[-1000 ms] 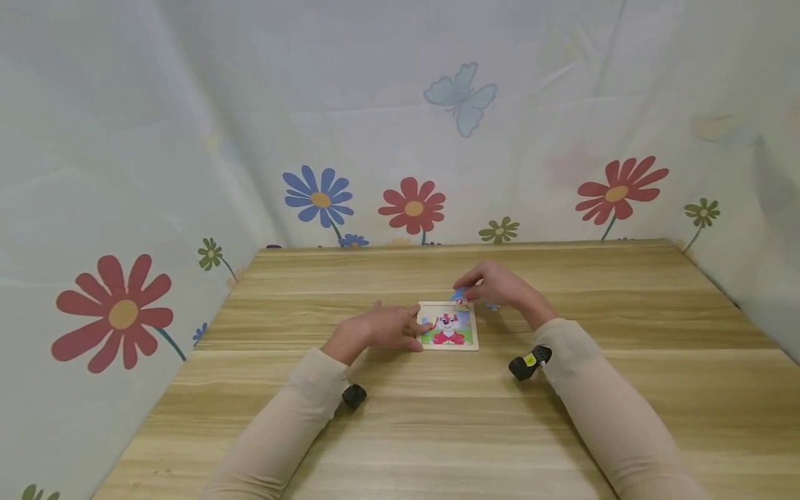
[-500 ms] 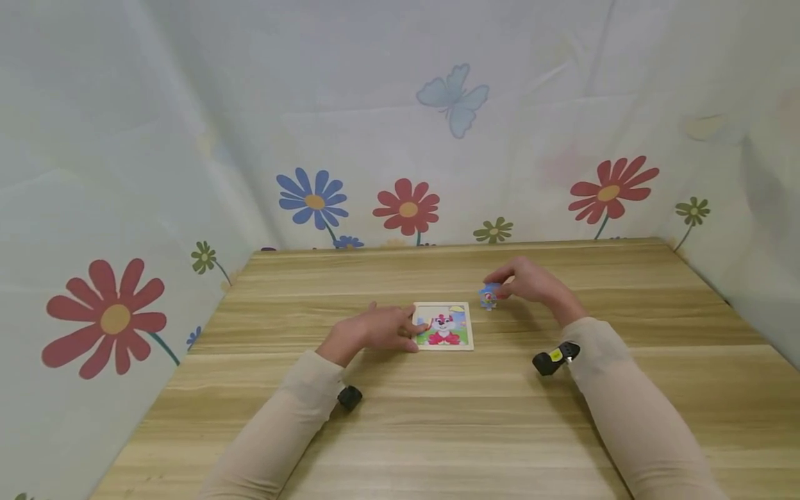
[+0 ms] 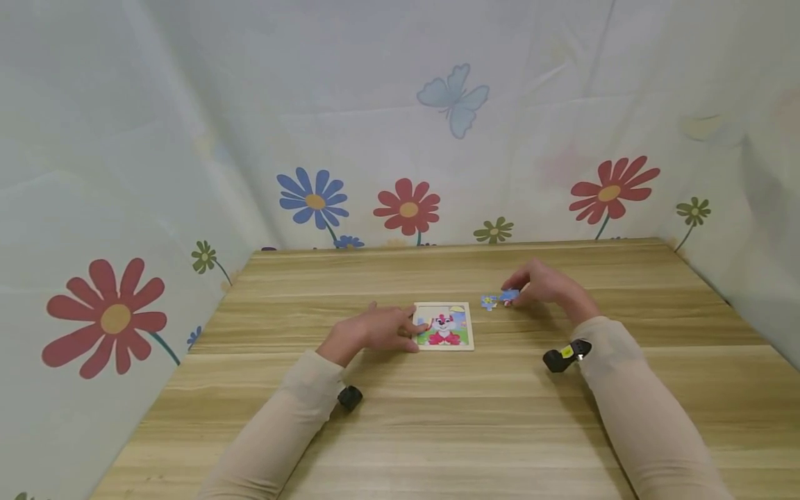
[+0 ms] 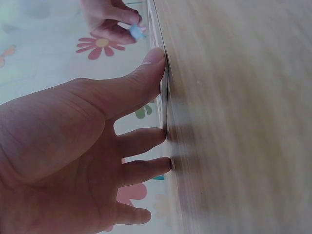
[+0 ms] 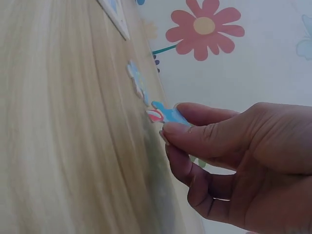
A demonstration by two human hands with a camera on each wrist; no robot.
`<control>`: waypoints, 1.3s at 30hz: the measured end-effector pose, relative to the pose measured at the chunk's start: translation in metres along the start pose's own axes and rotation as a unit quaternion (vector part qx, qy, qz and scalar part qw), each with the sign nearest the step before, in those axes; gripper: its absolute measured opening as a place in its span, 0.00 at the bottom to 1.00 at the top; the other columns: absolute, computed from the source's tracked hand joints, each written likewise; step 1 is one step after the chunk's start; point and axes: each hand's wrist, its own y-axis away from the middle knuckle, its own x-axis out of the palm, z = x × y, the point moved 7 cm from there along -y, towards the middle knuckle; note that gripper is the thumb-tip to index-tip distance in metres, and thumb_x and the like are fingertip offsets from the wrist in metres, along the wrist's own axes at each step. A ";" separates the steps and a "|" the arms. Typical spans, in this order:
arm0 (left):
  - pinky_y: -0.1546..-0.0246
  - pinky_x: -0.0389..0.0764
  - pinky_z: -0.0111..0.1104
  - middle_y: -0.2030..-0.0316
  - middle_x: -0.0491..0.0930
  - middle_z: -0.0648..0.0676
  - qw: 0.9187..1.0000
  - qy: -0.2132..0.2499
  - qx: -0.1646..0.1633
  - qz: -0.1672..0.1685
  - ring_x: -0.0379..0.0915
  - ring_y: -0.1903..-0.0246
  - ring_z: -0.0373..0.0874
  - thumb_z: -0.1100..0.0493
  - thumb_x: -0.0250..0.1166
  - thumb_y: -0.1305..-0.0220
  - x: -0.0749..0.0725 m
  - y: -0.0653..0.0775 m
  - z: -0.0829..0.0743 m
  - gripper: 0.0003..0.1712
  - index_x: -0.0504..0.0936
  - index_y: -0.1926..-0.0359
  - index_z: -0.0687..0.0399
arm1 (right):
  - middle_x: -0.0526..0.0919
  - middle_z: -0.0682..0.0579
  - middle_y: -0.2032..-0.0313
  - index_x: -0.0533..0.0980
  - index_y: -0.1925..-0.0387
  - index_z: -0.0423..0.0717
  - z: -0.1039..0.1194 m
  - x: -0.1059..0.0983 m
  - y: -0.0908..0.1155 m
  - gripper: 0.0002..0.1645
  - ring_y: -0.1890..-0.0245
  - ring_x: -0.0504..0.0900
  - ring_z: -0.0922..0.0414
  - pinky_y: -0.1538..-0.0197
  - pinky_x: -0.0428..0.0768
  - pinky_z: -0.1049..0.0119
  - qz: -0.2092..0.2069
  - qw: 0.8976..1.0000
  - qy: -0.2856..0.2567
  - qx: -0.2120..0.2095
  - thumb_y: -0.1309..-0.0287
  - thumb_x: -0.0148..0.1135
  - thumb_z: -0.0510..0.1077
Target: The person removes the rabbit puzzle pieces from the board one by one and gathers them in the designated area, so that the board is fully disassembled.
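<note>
A square jigsaw puzzle (image 3: 445, 338) in a pale wooden frame shows a red and white cartoon animal. At its left side rests my left hand (image 3: 384, 328), a finger reaching over the picture; the left wrist view shows thumb and fingertips at the frame's edge. My right hand (image 3: 545, 285) pinches a blue puzzle piece (image 5: 170, 114) with a red and white patch between thumb and index finger, close over the table. Just left of it a loose light-blue puzzle piece (image 3: 489, 303) with a yellow spot lies on the wood. A strip along the puzzle's top is without picture, except a yellow patch.
The wooden table (image 3: 400, 423) reaches back to a hanging cloth (image 3: 362, 104) printed with flowers and a butterfly. A small black camera (image 3: 351, 397) sits on the left wrist and another black camera (image 3: 565, 355) on the right.
The right hand has carried the blue puzzle piece from over the puzzle's top right corner rightward, past the loose piece, and lowered it beside that piece. The left hand stays at the frame.
</note>
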 end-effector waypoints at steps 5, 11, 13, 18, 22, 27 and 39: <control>0.32 0.37 0.68 0.23 0.52 0.55 1.000 0.003 -0.001 0.001 0.52 0.26 0.51 0.40 0.65 0.35 0.000 0.000 0.000 0.32 0.71 0.31 0.34 | 0.86 0.42 0.58 0.83 0.52 0.33 -0.005 0.003 -0.001 0.18 0.58 0.79 0.49 0.51 0.78 0.56 0.007 1.000 0.011 0.027 0.47 0.71 0.29; 0.33 0.36 0.68 0.24 0.53 0.54 1.000 0.003 -0.003 0.001 0.52 0.26 0.51 0.40 0.65 0.35 0.001 -0.001 0.001 0.32 0.71 0.31 0.33 | 0.86 0.41 0.61 0.83 0.53 0.30 -0.004 0.008 -0.004 0.17 0.63 0.79 0.52 0.60 0.79 0.63 0.003 0.999 0.020 0.030 0.47 0.71 0.28; 0.33 0.36 0.68 0.24 0.53 0.54 1.000 0.001 -0.003 0.001 0.53 0.26 0.50 0.39 0.65 0.35 0.001 -0.002 0.001 0.32 0.72 0.31 0.33 | 0.86 0.42 0.61 0.83 0.53 0.30 -0.004 0.009 -0.003 0.17 0.64 0.79 0.53 0.62 0.78 0.65 0.005 0.999 0.022 0.032 0.47 0.71 0.28; 0.33 0.37 0.68 0.23 0.53 0.53 1.000 0.000 -0.005 0.001 0.54 0.27 0.51 0.39 0.65 0.35 0.001 -0.002 0.001 0.32 0.72 0.31 0.33 | 0.86 0.42 0.60 0.84 0.53 0.32 -0.003 0.011 -0.002 0.17 0.63 0.77 0.53 0.60 0.78 0.64 0.012 0.998 0.035 0.044 0.45 0.72 0.31; 0.32 0.37 0.67 0.23 0.53 0.53 1.000 0.002 -0.007 -0.001 0.55 0.27 0.51 0.39 0.65 0.35 0.000 -0.001 0.000 0.32 0.72 0.31 0.33 | 0.85 0.42 0.58 0.84 0.52 0.34 -0.002 0.012 -0.002 0.17 0.62 0.76 0.51 0.57 0.77 0.61 0.017 0.998 0.045 0.051 0.45 0.72 0.32; 0.32 0.37 0.67 0.23 0.53 0.53 1.000 0.005 -0.007 -0.001 0.54 0.27 0.51 0.40 0.66 0.35 0.000 0.000 0.001 0.32 0.73 0.32 0.34 | 0.83 0.37 0.51 0.83 0.49 0.34 -0.001 0.007 0.002 0.18 0.53 0.77 0.45 0.47 0.76 0.50 0.010 0.998 0.051 0.045 0.43 0.68 0.33; 0.32 0.37 0.66 0.23 0.52 0.53 1.000 0.002 -0.011 0.003 0.53 0.26 0.51 0.39 0.65 0.35 0.000 -0.001 0.002 0.32 0.72 0.31 0.32 | 0.85 0.43 0.54 0.84 0.50 0.38 0.055 0.032 -0.012 0.16 0.61 0.81 0.50 0.62 0.80 0.61 0.035 0.998 0.051 0.000 0.41 0.67 0.34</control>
